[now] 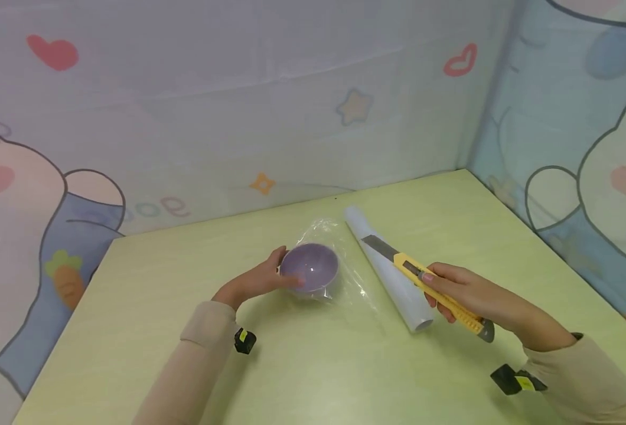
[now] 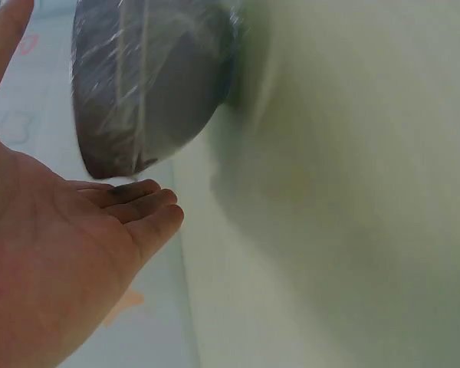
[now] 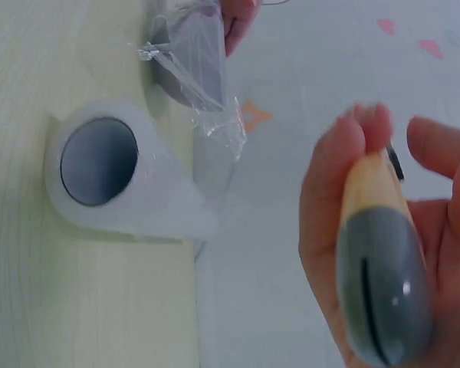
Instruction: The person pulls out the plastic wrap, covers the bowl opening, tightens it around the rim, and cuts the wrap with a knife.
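Observation:
A purple bowl (image 1: 313, 262) stands on the table with clear plastic film (image 1: 363, 289) clinging to it and trailing to its right. At the bowl's left side is my left hand (image 1: 257, 279), its thumb and fingers spread. In the left wrist view, the extended fingers (image 2: 149, 211) lie by the rim of the film-covered bowl (image 2: 157, 84); whether they touch it, I cannot tell. My right hand (image 1: 469, 292) grips a yellow utility knife (image 1: 443, 298) above the table, its thumb on the slider. The grey blade (image 1: 379, 247) is extended and points up and left.
A white roll (image 1: 393, 286) with a hollow core lies slantwise on the table, right of the bowl and below the knife. The pale yellow-green table (image 1: 313, 372) meets a cartoon-printed cloth backdrop (image 1: 196, 130) at its back and right edges.

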Motion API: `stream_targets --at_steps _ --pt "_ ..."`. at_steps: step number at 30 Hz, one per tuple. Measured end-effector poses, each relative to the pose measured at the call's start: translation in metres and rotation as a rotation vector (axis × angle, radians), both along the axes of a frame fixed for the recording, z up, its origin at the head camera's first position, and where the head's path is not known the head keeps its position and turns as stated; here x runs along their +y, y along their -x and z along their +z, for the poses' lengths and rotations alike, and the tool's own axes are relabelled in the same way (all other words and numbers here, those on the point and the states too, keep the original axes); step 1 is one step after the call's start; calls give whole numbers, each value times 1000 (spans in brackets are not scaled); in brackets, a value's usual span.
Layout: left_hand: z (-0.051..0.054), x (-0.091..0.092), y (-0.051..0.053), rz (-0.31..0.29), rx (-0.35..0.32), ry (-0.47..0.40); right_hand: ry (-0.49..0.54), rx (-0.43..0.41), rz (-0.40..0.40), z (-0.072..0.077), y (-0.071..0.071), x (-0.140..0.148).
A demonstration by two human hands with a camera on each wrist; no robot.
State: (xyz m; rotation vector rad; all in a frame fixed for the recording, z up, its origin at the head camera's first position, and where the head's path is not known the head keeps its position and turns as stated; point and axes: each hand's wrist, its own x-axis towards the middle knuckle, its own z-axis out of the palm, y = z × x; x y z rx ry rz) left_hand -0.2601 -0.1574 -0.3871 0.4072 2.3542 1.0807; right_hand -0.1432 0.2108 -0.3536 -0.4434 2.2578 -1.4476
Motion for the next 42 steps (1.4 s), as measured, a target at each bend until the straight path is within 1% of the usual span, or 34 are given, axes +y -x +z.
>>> stream_targets --at_steps 2,4,6,10,13,15,19,27,32,37,42 --pt "-5 2 -4 22 -7 -29 -22 -1 -76 -1 3 -3" --pt "-10 3 -6 36 3 -54 -27 -22 -146 -1 5 -6" --pt "-13 4 -7 50 20 -78 -12 -40 -197 -2 6 -8" --pt "-19 6 -8 59 61 -125 32 -68 -272 -2 8 -13" --pt "-23 8 -8 53 77 -166 50 -74 -314 -2 9 -17" --pt "-25 10 -9 61 85 -179 57 -70 -332 -3 10 -18" --pt "-25 12 -11 72 88 -183 70 -52 -351 -4 11 -20" --pt "-27 13 -10 60 86 -205 93 -7 -381 -9 11 -23" --pt "-26 11 -10 57 89 -188 117 13 -351 -13 11 -25" --pt "-25 10 -9 53 92 -195 155 40 -305 -12 11 -23" --pt "-26 8 -8 53 87 -203 179 34 -265 -12 12 -21"
